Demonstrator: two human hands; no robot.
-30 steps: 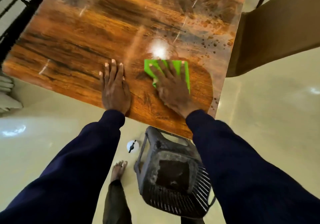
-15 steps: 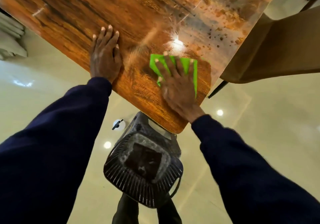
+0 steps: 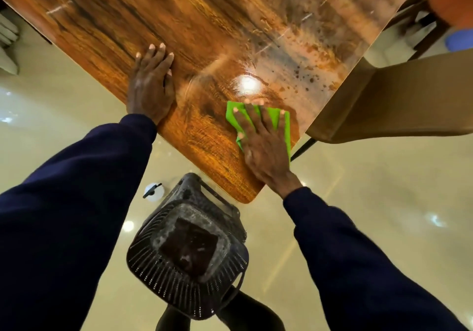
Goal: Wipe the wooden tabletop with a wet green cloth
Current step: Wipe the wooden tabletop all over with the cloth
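Note:
The wooden tabletop (image 3: 194, 21) fills the upper part of the head view, glossy, with dark specks and smears toward its right side. A folded green cloth (image 3: 273, 115) lies flat near the table's near right corner. My right hand (image 3: 263, 141) presses on the cloth with straight, spread fingers and covers most of it. My left hand (image 3: 151, 85) rests flat on the bare wood at the table's near edge, to the left of the cloth, fingers straight.
A dark plastic basket (image 3: 188, 251) stands on the pale tiled floor just below the table's corner. A tan chair (image 3: 399, 100) sits against the table's right edge. A small white object (image 3: 152, 191) lies on the floor by the basket.
My right hand has slid the cloth closer to the table's right edge and near corner. My left hand stays flat on the wood. The view has tilted.

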